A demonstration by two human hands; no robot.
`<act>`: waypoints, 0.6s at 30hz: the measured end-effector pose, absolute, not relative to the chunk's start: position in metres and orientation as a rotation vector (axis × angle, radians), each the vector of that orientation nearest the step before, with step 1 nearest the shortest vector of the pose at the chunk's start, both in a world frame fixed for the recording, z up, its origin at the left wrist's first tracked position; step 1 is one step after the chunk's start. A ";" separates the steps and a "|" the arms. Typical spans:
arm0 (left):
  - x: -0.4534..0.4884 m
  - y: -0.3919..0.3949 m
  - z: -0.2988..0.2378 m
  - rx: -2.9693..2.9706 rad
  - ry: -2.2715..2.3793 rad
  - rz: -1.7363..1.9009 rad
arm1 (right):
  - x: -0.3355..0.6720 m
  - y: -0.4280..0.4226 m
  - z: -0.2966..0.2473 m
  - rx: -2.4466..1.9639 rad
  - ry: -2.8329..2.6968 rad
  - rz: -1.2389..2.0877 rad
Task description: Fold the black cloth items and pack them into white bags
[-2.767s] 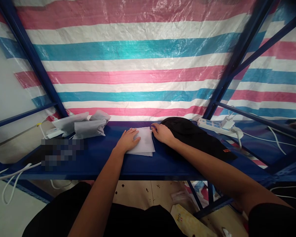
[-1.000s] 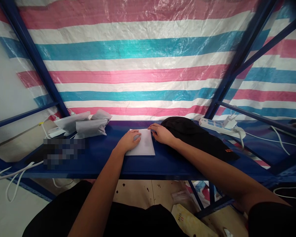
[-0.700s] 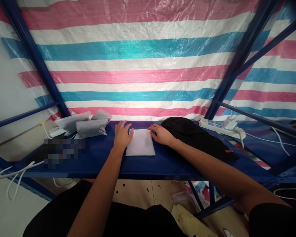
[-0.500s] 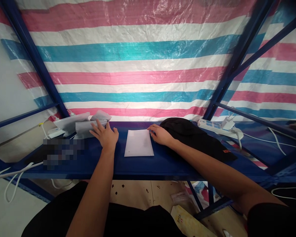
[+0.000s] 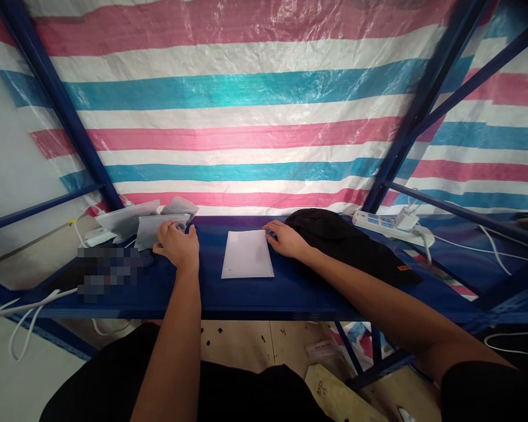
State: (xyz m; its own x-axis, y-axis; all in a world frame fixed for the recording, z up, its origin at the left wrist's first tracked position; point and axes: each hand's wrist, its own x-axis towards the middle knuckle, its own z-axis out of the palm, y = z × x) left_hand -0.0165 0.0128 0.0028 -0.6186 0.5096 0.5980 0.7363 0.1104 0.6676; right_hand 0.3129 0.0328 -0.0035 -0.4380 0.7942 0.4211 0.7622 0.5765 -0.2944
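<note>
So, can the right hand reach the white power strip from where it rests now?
Probably yes. The right hand rests at the white sheet; only the low black cloth lies between it and the power strip, and the hand could pass over it.

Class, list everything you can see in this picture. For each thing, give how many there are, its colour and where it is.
tarp: one, pink, white and teal stripes, hung behind the rack
rack: one, blue, its shelf running across the middle
flat packet: one, white, centre of the shelf
pouches: about three, grey, left end of the shelf
cloth: one, black, right of the packet
power strip: one, white, far right of the shelf, with a plug in it
cables: several, white, at both ends
box: one, pale, on the floor below
left hand: one, bare, on the nearest grey pouch
right hand: one, bare, at the packet's far right corner
</note>
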 end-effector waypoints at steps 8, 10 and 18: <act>-0.012 -0.001 0.024 -1.217 -1.592 -2.062 | 0.313 0.033 -0.004 -1.247 -2.284 0.081; -0.005 -0.005 0.028 -1.254 -1.436 -2.177 | 0.312 0.033 -0.004 -1.252 -2.274 0.090; 0.016 0.009 0.023 -1.541 -1.012 -3.099 | 0.308 0.029 0.000 -1.070 -2.153 0.176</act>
